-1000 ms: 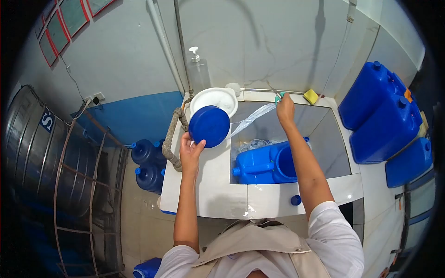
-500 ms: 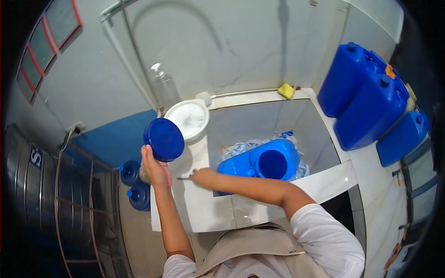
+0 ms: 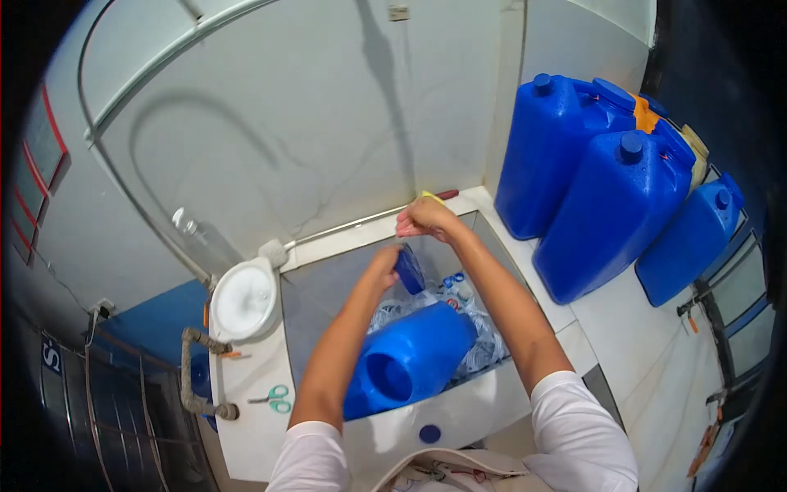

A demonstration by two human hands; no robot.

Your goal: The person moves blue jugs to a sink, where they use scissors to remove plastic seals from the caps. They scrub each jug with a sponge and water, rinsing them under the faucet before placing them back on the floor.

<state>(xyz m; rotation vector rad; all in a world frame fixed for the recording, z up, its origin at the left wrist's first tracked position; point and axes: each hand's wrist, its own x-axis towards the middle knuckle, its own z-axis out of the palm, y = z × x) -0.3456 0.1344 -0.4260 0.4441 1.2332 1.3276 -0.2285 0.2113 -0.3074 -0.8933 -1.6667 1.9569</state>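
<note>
My left hand (image 3: pixel 384 266) is closed on the edge of a round blue lid (image 3: pixel 409 269), tilted nearly on edge over the sink (image 3: pixel 307 299). Just above and right of it, my right hand (image 3: pixel 428 218) reaches over the back of the sink, fingers partly curled, with nothing visible in them. Behind that hand, a yellow sponge (image 3: pixel 429 197) partly shows on the ledge. Below both hands, a blue jerrycan (image 3: pixel 434 340) lies on its side, its wide mouth facing me, among clear plastic pieces (image 3: pixel 484 340). Green-handled scissors (image 3: pixel 279 399) rest on the left counter.
Large blue jerrycans (image 3: pixel 611 213) stand along the right ledge. To the left are a white lidded tub (image 3: pixel 245 302), a pump bottle (image 3: pixel 201 236) and a bent pipe (image 3: pixel 193 373). A small blue cap (image 3: pixel 429 433) lies on the front counter edge.
My view has swung right. My right hand has let go of the scissors and moved to the back of the sink. The blue lid has moved from above the left counter to over the sink.
</note>
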